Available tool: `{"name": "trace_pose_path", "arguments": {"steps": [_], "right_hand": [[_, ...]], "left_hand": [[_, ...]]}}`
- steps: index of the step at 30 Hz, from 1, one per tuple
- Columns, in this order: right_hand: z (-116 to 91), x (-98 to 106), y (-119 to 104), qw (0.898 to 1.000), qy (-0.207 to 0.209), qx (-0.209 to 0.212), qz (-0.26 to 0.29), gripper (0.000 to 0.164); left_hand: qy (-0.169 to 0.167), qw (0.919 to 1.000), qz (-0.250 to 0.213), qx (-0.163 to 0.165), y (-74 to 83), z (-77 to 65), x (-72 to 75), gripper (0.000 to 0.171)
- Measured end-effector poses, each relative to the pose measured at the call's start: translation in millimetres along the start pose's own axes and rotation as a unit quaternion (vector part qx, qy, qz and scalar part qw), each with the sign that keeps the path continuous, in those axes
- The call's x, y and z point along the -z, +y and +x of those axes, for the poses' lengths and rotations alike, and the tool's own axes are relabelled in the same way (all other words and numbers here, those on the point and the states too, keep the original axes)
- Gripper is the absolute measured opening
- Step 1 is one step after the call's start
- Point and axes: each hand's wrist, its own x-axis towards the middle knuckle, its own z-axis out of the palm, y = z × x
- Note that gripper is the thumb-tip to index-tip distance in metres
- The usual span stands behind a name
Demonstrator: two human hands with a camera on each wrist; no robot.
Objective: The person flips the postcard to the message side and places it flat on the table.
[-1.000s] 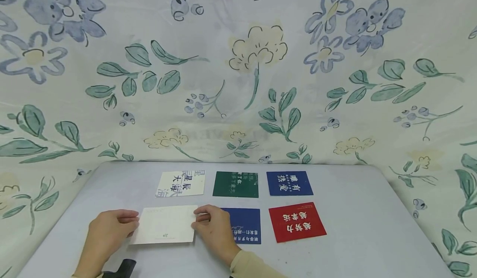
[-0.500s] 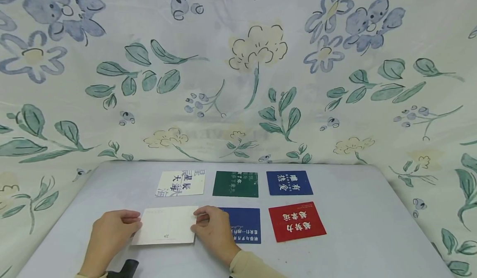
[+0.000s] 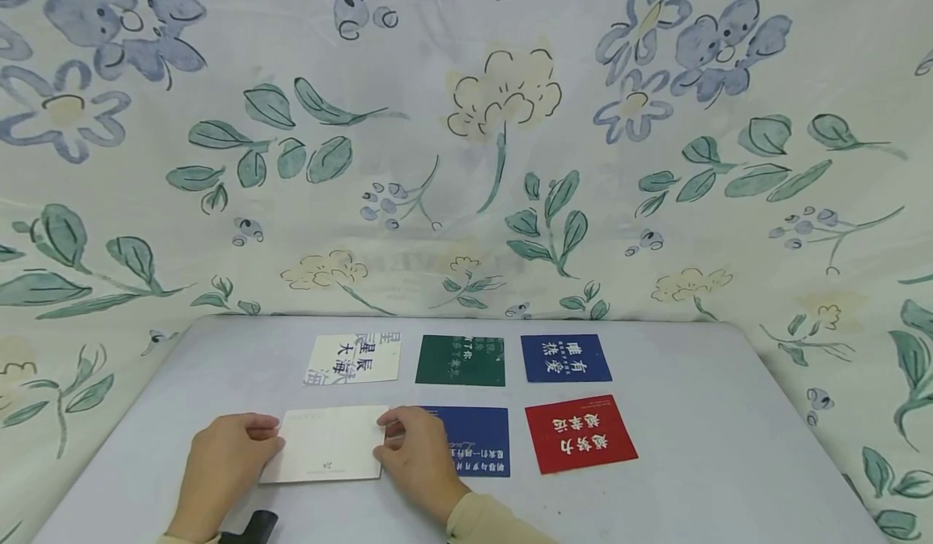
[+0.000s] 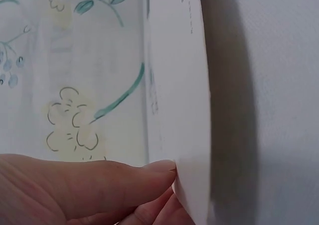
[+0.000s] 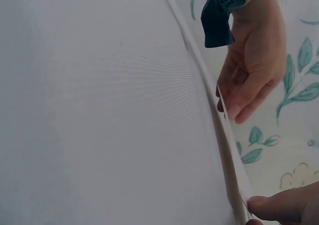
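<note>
A white postcard point(image 3: 330, 444), with a small dark mark near its front edge, is held a little above the grey table point(image 3: 700, 447). My left hand point(image 3: 224, 461) pinches its left end between thumb and fingers, and in the left wrist view the thumb point(image 4: 144, 177) presses on the card's face near a corner. At the opposite end, my right hand point(image 3: 423, 453) pinches the right edge. In the right wrist view the card shows almost edge-on, with the left hand point(image 5: 254, 60) at its far end. Behind the right hand lies a blue card point(image 3: 481, 439), partly covered.
A red card point(image 3: 581, 434) lies to the right. Along the back row are a white card with blue lettering point(image 3: 355, 359), a green card point(image 3: 461, 360) and another blue card point(image 3: 565, 359). A floral cloth point(image 3: 437, 204) hangs behind the table.
My left hand has shifted slightly right and toward the front along with the postcard. The right hand has dipped very slightly; the other cards have stayed in place.
</note>
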Motion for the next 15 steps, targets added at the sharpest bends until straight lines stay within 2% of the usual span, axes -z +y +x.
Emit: {"name": "trace_pose_path", "arguments": {"steps": [7,15], "right_hand": [[-0.5,-0.5,-0.3,1.0,-0.002,0.009,-0.027,0.028],[-0.3,-1.1,-1.7,0.999,-0.009,-0.007,-0.042,0.03]], "left_hand": [[0.001,0.9999,0.005,-0.009,0.1,-1.7,-1.1,0.03],[0.013,0.9996,0.015,-0.017,0.8,-1.6,-3.2,0.028]]}}
